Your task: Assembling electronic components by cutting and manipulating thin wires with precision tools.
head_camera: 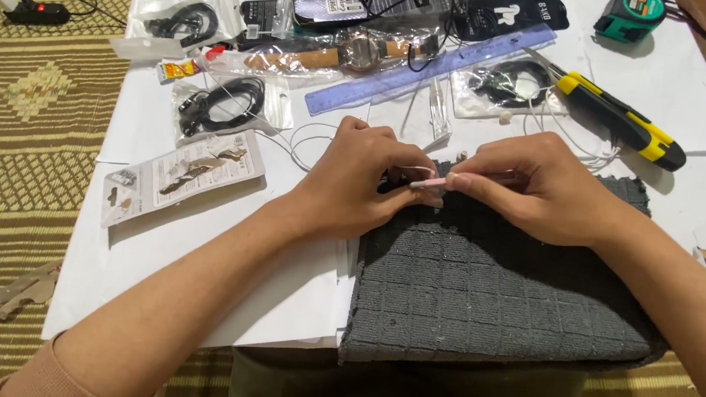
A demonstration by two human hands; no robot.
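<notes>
My left hand (363, 182) and my right hand (533, 189) meet over the far edge of a dark grey checked cloth (489, 296). The right hand's fingers pinch a thin pink tool (428, 182) that points left. Its tip touches a small dark item pinched in my left hand's fingers; that item is mostly hidden. A thin white wire (307, 139) loops just beyond the left hand.
White paper (193, 270) covers a low table on a woven mat. On it lie a blue ruler (432, 69), a yellow-black utility knife (619, 120), a green tape measure (630, 14), a brown-strapped watch (357, 54), bagged black cables (221, 102) and a parts card (180, 175).
</notes>
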